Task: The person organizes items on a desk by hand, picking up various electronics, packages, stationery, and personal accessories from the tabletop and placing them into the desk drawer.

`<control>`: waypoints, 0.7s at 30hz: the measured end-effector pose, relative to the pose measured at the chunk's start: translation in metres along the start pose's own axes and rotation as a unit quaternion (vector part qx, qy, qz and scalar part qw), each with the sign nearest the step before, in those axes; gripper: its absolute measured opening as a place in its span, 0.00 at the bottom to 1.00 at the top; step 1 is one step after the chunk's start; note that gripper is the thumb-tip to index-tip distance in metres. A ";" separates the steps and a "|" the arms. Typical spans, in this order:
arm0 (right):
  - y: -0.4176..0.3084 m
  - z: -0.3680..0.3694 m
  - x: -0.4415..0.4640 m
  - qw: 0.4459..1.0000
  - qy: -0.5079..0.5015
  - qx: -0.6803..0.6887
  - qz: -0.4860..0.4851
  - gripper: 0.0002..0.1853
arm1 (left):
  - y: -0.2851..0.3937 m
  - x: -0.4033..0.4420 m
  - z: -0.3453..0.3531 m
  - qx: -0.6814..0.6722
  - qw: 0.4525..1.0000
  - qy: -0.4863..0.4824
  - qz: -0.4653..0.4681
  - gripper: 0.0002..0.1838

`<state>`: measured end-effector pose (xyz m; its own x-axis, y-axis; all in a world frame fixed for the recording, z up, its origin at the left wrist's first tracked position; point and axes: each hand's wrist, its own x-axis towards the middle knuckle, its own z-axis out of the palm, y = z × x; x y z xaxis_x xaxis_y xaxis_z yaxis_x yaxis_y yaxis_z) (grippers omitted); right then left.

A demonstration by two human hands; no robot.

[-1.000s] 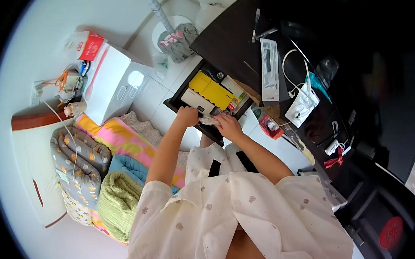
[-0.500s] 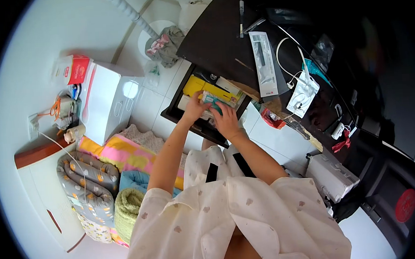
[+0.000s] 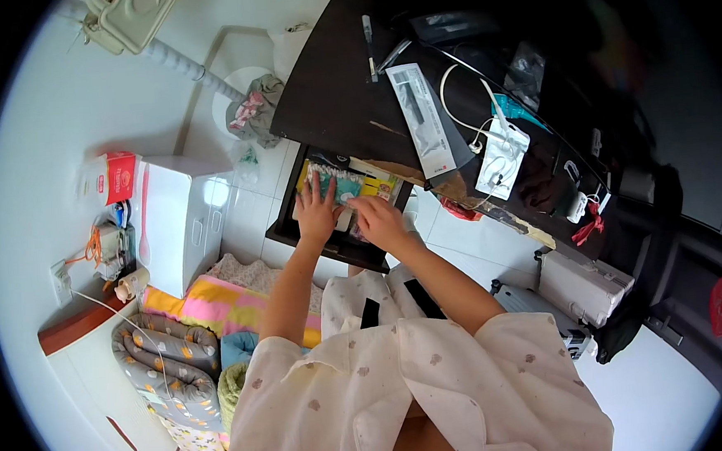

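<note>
A teal-and-white packet (image 3: pixel 344 185) lies on top of the contents of the pulled-out drawer (image 3: pixel 290 221). My left hand (image 3: pixel 317 213) rests over the packet's left side, fingers spread and stretched out. At the packet's lower right corner, my right hand (image 3: pixel 381 223) has its fingers bent together, pinching the edge. Yellow packaging (image 3: pixel 380 189) shows to the right of the packet, and a dark item (image 3: pixel 328 158) sits at the back of the drawer. What lies beneath the packet is mostly hidden.
Above the drawer is the dark desk (image 3: pixel 332 95), its front edge worn. On it lie a long sealed pouch (image 3: pixel 421 123), a pen (image 3: pixel 369 47) and a white power strip (image 3: pixel 502 159) with cables. A white box (image 3: pixel 181 224) and rolled bedding (image 3: pixel 167 361) stand at left, metal cases (image 3: pixel 584 286) at right.
The packet was bunched between both hands; now it lies flatter in the drawer. My left fingers have spread over it, and my right hand has moved to its corner. The view has shifted.
</note>
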<state>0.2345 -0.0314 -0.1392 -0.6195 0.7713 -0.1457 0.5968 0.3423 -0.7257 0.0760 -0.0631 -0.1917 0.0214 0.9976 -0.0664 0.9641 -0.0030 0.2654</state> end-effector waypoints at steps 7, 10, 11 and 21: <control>-0.012 -0.118 0.031 0.895 0.389 -0.187 0.114 0.28 | 0.005 0.003 0.003 0.066 0.995 -0.063 -0.040 0.35; 0.009 -0.119 0.035 0.911 0.297 -0.226 0.176 0.29 | 0.011 0.008 -0.003 0.011 0.996 -0.062 -0.059 0.32; 0.014 -0.120 0.034 0.909 0.305 -0.225 0.174 0.29 | 0.014 0.009 -0.008 -0.008 0.999 0.029 -0.025 0.23; 0.025 -0.145 0.012 0.942 0.295 -0.123 0.100 0.31 | 0.108 0.079 -0.071 -0.625 0.759 0.087 -0.160 0.10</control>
<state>0.3157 0.0637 -0.0617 -0.1351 0.9727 0.1886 0.8163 0.2172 -0.5352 0.1630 0.0202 -0.1002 -0.3006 0.9279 -0.2205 -0.0928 0.2017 0.9750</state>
